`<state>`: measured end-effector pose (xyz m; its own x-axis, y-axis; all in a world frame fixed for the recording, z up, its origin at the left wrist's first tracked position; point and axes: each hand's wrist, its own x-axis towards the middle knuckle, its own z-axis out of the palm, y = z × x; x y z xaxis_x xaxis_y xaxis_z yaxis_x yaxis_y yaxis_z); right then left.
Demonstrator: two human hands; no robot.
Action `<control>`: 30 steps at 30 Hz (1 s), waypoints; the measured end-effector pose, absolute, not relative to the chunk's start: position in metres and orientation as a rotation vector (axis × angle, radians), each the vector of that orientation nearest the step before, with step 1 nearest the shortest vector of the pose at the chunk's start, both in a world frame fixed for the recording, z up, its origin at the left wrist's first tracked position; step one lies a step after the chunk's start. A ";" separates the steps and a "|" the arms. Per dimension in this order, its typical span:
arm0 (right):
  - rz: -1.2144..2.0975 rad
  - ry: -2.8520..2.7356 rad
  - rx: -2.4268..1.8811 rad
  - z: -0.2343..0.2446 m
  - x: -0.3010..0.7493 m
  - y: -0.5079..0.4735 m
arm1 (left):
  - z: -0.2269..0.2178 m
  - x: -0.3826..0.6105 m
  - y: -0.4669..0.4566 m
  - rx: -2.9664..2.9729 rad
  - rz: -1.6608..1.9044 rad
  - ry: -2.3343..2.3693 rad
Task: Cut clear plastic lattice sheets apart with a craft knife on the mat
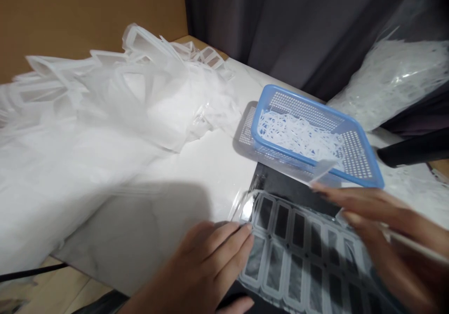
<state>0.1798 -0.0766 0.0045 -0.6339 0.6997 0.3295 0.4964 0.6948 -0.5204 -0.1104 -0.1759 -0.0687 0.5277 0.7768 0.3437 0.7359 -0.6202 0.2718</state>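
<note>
A clear plastic sheet [306,256] with rows of rounded rectangular frames lies on a black mat [280,181]. My left hand [219,258] rests on its left edge, fingers stretched out flat. Above the sheet's right part is my right hand [389,225], smeared by motion. A small frosted plastic strip [323,170] sticks out at its fingertips, in front of the basket. Along the palm runs a thin whitish strip [417,246], whose kind I cannot make out. The blue plastic basket [315,105] behind the mat holds many thin white plastic loops [298,134].
A large heap of frosted plastic frame sheets [140,103] covers the left of the white marbled table [175,220]. At the right stand a full clear plastic bag [396,80] and a black tube [414,148]. Dark curtain [245,24] hangs behind; more white scraps [417,192] lie right.
</note>
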 end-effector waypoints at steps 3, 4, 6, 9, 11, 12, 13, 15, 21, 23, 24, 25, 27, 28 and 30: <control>0.599 -2.501 -0.850 0.002 0.147 -0.083 | -0.069 -0.114 -0.181 2.708 0.827 1.249; 0.693 -2.488 -0.853 -0.001 0.137 -0.086 | -0.069 -0.117 -0.183 2.707 0.867 1.183; 0.924 -2.389 -0.880 -0.008 0.122 -0.093 | -0.069 -0.124 -0.188 2.680 0.934 1.065; 1.324 -2.182 -0.854 -0.024 0.110 -0.103 | -0.072 -0.135 -0.197 2.703 0.924 1.080; 1.530 -2.050 -0.797 -0.033 0.108 -0.107 | -0.077 -0.140 -0.203 2.722 0.850 1.176; 1.599 -2.004 -0.772 -0.036 0.108 -0.109 | -0.079 -0.141 -0.206 2.731 0.812 1.210; 1.642 -1.978 -0.753 -0.039 0.108 -0.110 | -0.081 -0.141 -0.209 2.739 0.788 1.230; 1.667 -1.994 -0.723 -0.041 0.108 -0.109 | -0.083 -0.140 -0.211 2.761 0.764 1.241; 1.561 -2.179 -0.588 -0.042 0.107 -0.107 | -0.079 -0.141 -0.209 2.845 0.779 1.153; 1.515 -2.213 -0.553 -0.043 0.106 -0.107 | -0.078 -0.142 -0.207 2.855 0.786 1.145; 1.496 -2.230 -0.542 -0.043 0.105 -0.108 | -0.078 -0.142 -0.207 2.851 0.784 1.152; 1.478 -2.244 -0.530 -0.043 0.104 -0.108 | -0.078 -0.142 -0.206 2.844 0.784 1.161; 1.445 -2.281 -0.506 -0.042 0.103 -0.107 | -0.077 -0.140 -0.206 2.823 0.795 1.181; 1.418 -2.310 -0.479 -0.041 0.102 -0.106 | -0.076 -0.140 -0.205 2.820 0.797 1.185; 1.304 -2.397 -0.412 -0.041 0.102 -0.106 | -0.076 -0.139 -0.205 2.824 0.798 1.190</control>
